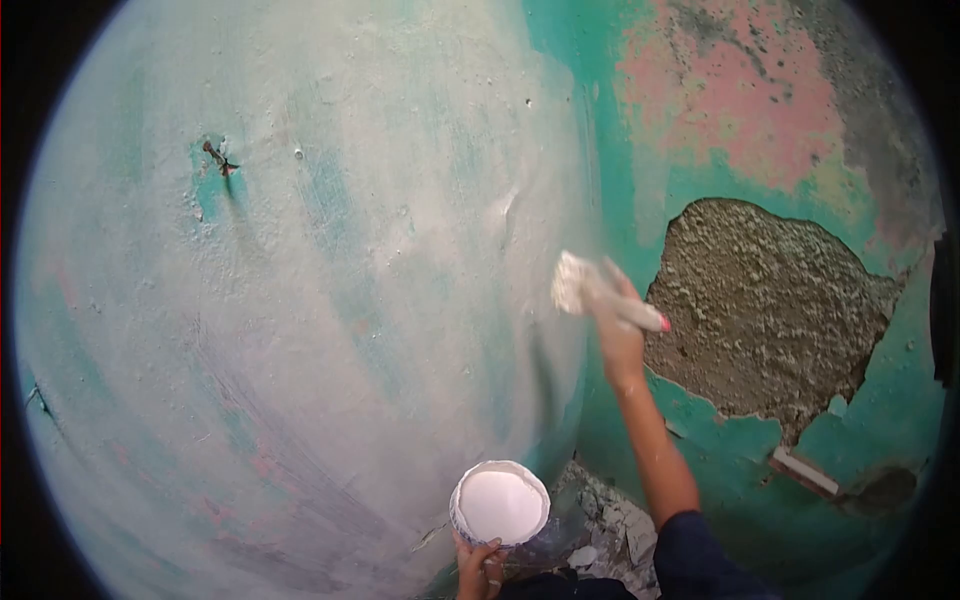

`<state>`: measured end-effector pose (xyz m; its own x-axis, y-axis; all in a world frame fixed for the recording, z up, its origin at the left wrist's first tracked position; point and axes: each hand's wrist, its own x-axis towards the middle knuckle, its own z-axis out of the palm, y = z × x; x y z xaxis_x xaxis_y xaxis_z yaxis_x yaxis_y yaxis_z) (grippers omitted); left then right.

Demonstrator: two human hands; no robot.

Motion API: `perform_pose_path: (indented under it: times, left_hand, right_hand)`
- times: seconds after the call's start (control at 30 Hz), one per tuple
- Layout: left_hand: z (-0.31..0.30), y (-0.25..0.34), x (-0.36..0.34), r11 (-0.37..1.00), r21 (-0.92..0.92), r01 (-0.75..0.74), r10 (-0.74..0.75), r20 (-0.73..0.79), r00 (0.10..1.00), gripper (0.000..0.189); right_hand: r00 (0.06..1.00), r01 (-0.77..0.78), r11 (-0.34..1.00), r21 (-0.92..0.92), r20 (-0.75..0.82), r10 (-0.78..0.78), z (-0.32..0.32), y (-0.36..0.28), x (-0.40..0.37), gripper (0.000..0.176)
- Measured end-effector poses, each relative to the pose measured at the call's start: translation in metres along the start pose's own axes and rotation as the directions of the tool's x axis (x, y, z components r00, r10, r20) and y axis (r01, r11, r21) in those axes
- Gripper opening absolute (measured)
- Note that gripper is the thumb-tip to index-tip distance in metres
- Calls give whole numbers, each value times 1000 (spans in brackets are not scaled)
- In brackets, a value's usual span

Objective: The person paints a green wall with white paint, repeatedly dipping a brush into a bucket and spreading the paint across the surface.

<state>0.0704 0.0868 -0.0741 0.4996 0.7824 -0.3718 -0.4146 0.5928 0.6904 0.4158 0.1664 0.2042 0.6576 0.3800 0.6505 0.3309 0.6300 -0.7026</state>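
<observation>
My right hand (618,325) is closed around the handle of a paintbrush (575,284), its bristles coated white and pointing left at the wall near the corner. The brush and fingers are slightly blurred. Low in the middle, my left hand (479,567) grips a round tub of white paint (500,507) by its near side, with the thumb at the rim. Paint is smeared along the tub's edge. The wall (420,270) facing me carries a streaky white coat, with turquoise showing through in patches.
A bent rusty nail (217,158) sticks out of the wall at upper left. On the turquoise side wall, a large patch of bare rough plaster (770,305) shows, with a small pale fixture (805,472) below it. Broken rubble (615,525) lies at the corner's foot.
</observation>
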Motion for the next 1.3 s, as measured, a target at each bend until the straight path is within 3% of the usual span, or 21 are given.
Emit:
perform_pose_path:
  times: [0.03, 0.07, 0.13, 0.2, 0.23, 0.3, 0.33, 0.37, 0.4, 0.5, 0.6, 0.67, 0.7, 0.77, 0.83, 0.9, 0.97, 1.03, 1.1, 1.17, 1.3]
  left_hand:
    - [-19, -14, 15, 979, 69, 192, -193, -1, 981, 45]
    - [-6, -15, 13, 983, 58, 176, -176, -2, 984, 45]
    - [44, -4, -13, 993, -117, 1, -16, -126, 992, 37]
    - [97, 13, -31, 982, -156, -103, 62, -251, 966, 36]
    - [112, 16, -33, 965, -176, -196, 121, -365, 923, 35]
    - [111, 9, -30, 966, -172, -192, 120, -361, 925, 35]
    - [109, 6, -29, 971, -162, -176, 111, -347, 931, 34]
    - [107, 5, -27, 969, -167, -181, 114, -348, 931, 34]
    - [104, 5, -26, 965, -218, -148, 77, -304, 950, 35]
    - [116, 3, -28, 957, -257, -134, 61, -273, 960, 37]
    - [124, 1, -25, 961, -221, -164, 96, -289, 953, 38]
    - [125, -3, -22, 966, -195, -171, 110, -291, 950, 39]
    - [127, -9, -17, 958, -141, -248, 183, -362, 914, 37]
    - [121, -17, -12, 944, -82, -319, 255, -428, 867, 35]
    - [108, -23, -10, 929, -158, -335, 290, -255, 923, 84]
    - [119, -18, -14, 916, -174, -360, 313, -249, 917, 86]
    - [114, -26, -10, 903, -195, -384, 335, -241, 911, 87]
    - [100, -32, -3, 966, -242, -94, 7, -338, 941, 27]
    - [119, -19, -15, 961, -242, -132, 33, -373, 927, 23]
    - [128, -12, -19, 955, -246, -166, 54, -406, 912, 21]
    - [94, -25, -9, 960, -267, -82, -8, -317, 948, 17]
  right_hand:
    - [996, 78, 994, -74, 41, -76, 8, -4, 28, 40]
    - [974, 217, 960, -178, 108, -200, 16, -10, 54, 35]
    - [927, 362, 897, -252, 194, -320, 33, -15, 102, 30]
    - [712, 700, 665, -260, 316, -627, 46, -11, 135, 28]
    - [709, 703, 668, -246, 319, -629, 49, -8, 139, 28]
    - [601, 799, 515, -312, 448, -661, 51, -1, 145, 35]
    - [636, 771, 513, -377, 486, -599, 47, 8, 137, 36]
    - [448, 894, 374, -247, 489, -748, 40, 15, 131, 38]
    - [430, 903, 333, -273, 529, -732, 33, 33, 119, 38]
    - [531, 818, 534, -212, 633, -563, 8, 63, 75, 39]
    - [464, 814, 575, -82, 688, -558, -3, 79, 69, 39]
    - [313, 887, 462, -11, 749, -584, -1, 77, 86, 33]
    - [313, 887, 462, -10, 748, -585, 2, 69, 98, 33]
    - [381, 852, 489, -185, 860, -338, 10, 40, 130, 28]
    - [205, 973, 208, -101, 792, -575, 26, 17, 176, 25]
    - [268, 963, 201, -178, 699, -663, 40, -13, 212, 24]
    - [411, 900, 421, -114, 547, -729, 53, -31, 244, 24]
    - [371, 920, 376, -109, 548, -750, 58, -38, 248, 26]
    - [270, 960, 260, -100, 567, -778, 60, -31, 236, 26]
    - [402, 909, 384, -163, 589, -701, 46, -24, 195, 33]
    - [318, 924, 372, -88, 718, -619, 11, 46, 128, 35]
